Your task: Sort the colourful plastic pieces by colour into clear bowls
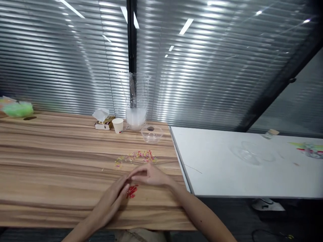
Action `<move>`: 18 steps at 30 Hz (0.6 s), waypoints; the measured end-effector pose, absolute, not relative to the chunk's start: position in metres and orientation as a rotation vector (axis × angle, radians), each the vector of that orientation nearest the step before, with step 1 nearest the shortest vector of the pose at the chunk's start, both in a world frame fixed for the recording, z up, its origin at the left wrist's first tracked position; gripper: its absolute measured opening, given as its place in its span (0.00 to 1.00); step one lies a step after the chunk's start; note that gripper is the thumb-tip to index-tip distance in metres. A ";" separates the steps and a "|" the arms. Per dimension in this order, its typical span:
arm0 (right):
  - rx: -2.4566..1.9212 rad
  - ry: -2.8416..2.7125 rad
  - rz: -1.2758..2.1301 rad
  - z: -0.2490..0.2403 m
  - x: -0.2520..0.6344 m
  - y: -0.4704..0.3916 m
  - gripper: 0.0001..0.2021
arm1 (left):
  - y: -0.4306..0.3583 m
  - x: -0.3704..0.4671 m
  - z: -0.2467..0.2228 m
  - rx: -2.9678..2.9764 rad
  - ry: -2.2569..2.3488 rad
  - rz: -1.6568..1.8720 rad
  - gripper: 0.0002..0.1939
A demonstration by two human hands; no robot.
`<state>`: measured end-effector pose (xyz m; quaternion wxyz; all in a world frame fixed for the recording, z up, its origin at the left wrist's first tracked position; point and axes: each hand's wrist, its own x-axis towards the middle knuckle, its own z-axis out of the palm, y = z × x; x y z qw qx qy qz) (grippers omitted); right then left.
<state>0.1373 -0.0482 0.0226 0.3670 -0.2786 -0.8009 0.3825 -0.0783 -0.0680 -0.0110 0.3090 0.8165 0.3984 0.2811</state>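
A small pile of red pieces (132, 191) lies on the wood-grain table, right beside the fingers of my left hand (112, 200). That hand rests edge-down, its fingers stretched out and its thumb a little apart. My right hand (150, 175) arches in from the other side. Its fingers and thumb curve together in a loop, and the tips meet my left fingertips above the red pile. Whether anything small is between those tips is hidden. Just beyond my hands, a loose scatter of yellow, pink and red bits (141, 155) spreads across the wood.
Behind the scatter stand a clear plastic bowl (151, 135), a paper cup (117, 126), a tissue box (104, 122) and a clear bag with white contents (136, 117). A green bundle (17, 109) sits far left. A white table (227, 178) adjoins at right, bearing clear lids (248, 154).
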 end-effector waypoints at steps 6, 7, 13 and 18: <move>-1.226 -1.465 0.541 0.000 0.191 -0.012 0.12 | -0.065 -0.076 -0.012 2.568 0.759 0.435 0.27; -1.317 -1.390 0.482 -0.007 0.200 -0.006 0.11 | -0.064 -0.076 -0.009 2.598 0.702 0.389 0.28; -1.428 -1.426 0.448 -0.026 0.211 0.008 0.10 | -0.032 -0.060 0.014 2.602 0.442 0.329 0.26; -1.300 -1.801 0.497 -0.019 0.196 0.002 0.16 | 0.042 -0.049 0.015 2.653 0.816 0.388 0.28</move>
